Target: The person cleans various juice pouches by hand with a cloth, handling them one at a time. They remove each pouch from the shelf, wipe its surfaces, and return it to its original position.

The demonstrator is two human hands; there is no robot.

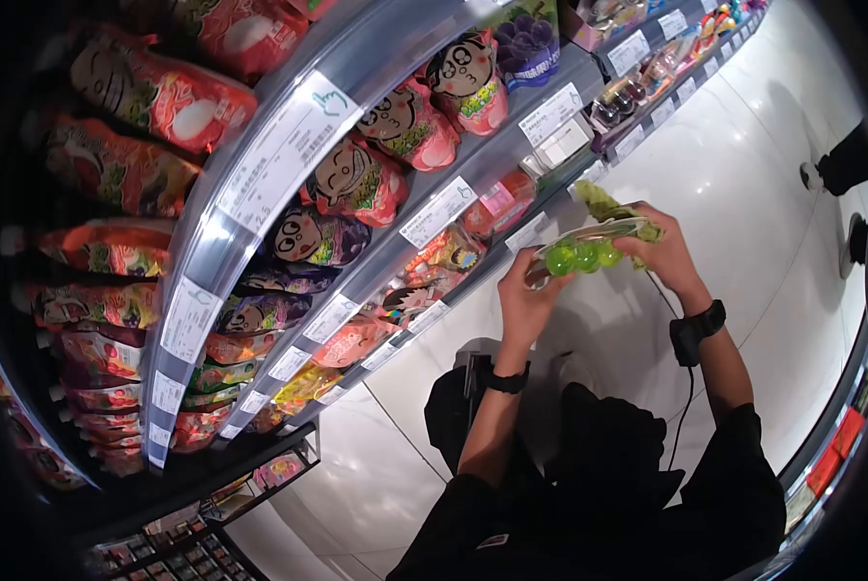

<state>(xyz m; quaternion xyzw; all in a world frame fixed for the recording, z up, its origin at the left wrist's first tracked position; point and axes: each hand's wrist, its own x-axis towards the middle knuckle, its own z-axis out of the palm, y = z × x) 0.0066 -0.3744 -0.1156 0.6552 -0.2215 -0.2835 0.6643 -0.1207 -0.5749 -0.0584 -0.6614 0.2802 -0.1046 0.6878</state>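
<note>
**Both hands grip a pack of green balls in front of the shelf**

The pack (585, 254) is in the air between the two hands, just off the lower edge of the shelf (376, 58) and above the pale floor (744, 174). It is a flat clear pack with three round green balls in a row and a leafy green end.

The left hand (525, 290) has its fingers curled closed on the pack's near end, thumb on one face and fingers on the other. The right hand (663, 254) is closed over the leafy end. Held by its two ends, the pack lies about level and flat, probably so its thin body does not sag or twist.

Each wrist wears a dark wristband (697, 329), and a thin cable (688, 407) hangs from the right one down toward the black sleeves.

The shelf curves away on the left in tiers. Bags (356, 182) with a cartoon face lean outward on the sloped tiers, so their fronts show, and price labels (438, 211) sit along each tier's edge below them. Red bags (158, 97) fill the upper tier.

At the far right another person's shoes (821, 174) stand on the floor, well apart from the hands.
</note>
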